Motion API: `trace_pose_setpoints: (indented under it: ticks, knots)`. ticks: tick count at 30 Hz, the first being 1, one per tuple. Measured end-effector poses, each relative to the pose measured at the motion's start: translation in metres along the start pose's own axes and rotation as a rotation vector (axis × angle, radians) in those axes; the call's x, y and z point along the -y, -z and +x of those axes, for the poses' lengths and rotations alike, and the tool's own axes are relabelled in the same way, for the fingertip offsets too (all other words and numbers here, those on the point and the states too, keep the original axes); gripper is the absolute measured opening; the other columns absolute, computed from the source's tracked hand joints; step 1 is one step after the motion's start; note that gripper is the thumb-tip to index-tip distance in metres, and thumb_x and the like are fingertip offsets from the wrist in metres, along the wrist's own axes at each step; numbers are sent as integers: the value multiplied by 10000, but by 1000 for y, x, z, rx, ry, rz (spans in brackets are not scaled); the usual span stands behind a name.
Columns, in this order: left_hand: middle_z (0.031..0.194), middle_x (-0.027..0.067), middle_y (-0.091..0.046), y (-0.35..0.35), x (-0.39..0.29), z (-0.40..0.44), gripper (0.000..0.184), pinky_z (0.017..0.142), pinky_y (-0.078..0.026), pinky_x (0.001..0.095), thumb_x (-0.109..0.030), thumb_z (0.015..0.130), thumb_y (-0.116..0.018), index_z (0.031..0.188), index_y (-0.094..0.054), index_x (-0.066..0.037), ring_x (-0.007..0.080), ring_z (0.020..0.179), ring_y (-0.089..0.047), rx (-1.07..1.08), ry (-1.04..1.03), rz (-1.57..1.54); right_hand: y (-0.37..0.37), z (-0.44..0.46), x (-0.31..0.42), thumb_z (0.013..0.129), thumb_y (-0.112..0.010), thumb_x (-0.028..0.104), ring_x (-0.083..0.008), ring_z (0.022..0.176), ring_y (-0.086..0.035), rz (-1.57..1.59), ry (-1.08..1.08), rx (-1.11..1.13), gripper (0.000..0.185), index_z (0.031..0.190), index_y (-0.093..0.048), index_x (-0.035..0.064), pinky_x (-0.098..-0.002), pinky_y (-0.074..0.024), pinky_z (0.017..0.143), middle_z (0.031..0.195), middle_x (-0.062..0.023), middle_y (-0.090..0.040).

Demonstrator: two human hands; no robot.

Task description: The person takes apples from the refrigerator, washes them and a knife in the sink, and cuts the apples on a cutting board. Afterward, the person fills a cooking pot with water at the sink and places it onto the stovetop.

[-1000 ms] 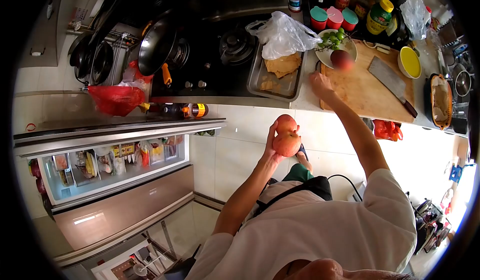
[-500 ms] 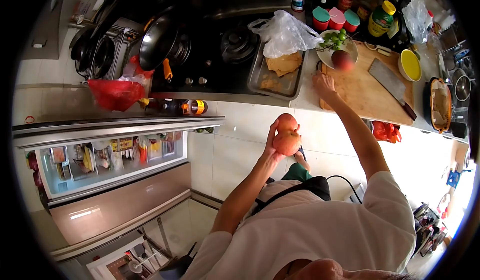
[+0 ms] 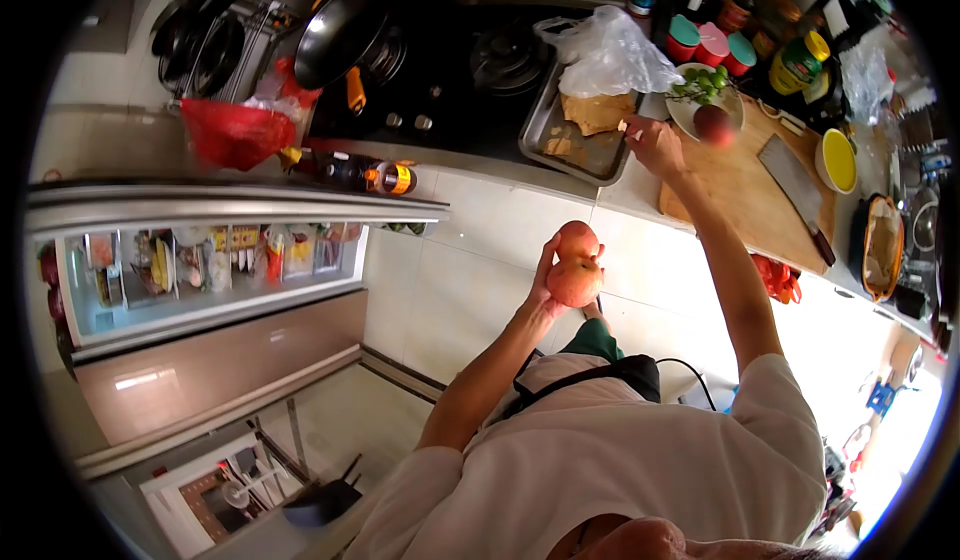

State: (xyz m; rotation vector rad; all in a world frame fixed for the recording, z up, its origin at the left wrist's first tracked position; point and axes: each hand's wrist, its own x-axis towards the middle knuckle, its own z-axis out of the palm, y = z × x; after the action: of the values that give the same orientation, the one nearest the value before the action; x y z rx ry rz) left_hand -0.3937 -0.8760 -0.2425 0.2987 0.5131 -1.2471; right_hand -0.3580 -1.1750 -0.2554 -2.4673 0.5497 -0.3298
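Note:
My left hand (image 3: 545,282) is closed around two red-and-yellow apples (image 3: 575,282), held one against the other above the floor. My right hand (image 3: 655,147) reaches over the counter edge, between the metal tray (image 3: 604,163) and the plate (image 3: 737,112). Its fingers are pinched, with a small pale bit at their tips that I cannot make out. On the tray lie a flat brown piece of food (image 3: 597,114) and a crumpled clear plastic bag (image 3: 615,52). The plate carries green fruit (image 3: 704,83) and a blurred reddish round fruit (image 3: 713,125).
A cleaver (image 3: 793,185) lies on the wooden cutting board (image 3: 730,195), its handle over the front edge. To the right stand a yellow bowl (image 3: 838,161) and a basket (image 3: 882,247). The stove (image 3: 450,90) holds a wok (image 3: 340,35); the fridge drawer (image 3: 215,280) is pulled out at left.
My right hand has lifted from beside the cutting board and moved left toward the tray, its fingers now pinched. My left hand still holds both apples. The view has shifted slightly.

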Motion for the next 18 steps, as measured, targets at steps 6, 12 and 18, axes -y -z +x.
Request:
trace_pose_setpoints:
  ticks: [6, 12, 18]
  knots:
    - [1138, 173, -543, 34, 2, -38, 468, 840, -504, 442, -465, 854, -574, 1173, -491, -132, 241, 881, -607, 22, -115, -145, -15, -17, 59, 744, -633, 38, -313, 951, -590, 22, 229, 4, 304, 1045, -597, 27, -384, -480, 806, 1080, -144, -594]
    - [1162, 143, -555, 104, -13, -121, 519, 864, -473, 402, -495, 866, -510, 1179, -499, -82, 247, 992, -569, 62, -279, -329, -89, -76, 122, 763, -605, 2, -331, 1094, -505, 5, 549, 207, 396, 1151, -540, 50, -402, -443, 923, 1212, -154, -501]
    - [1220, 163, -520, 223, -2, -239, 504, 835, -488, 401, -477, 858, -532, 1226, -489, -135, 303, 1049, -543, 162, -585, -587, -179, -180, 176, 778, -645, 91, -314, 1141, -471, -97, 685, 747, 412, 1173, -528, 71, -409, -423, 929, 1225, -140, -491]
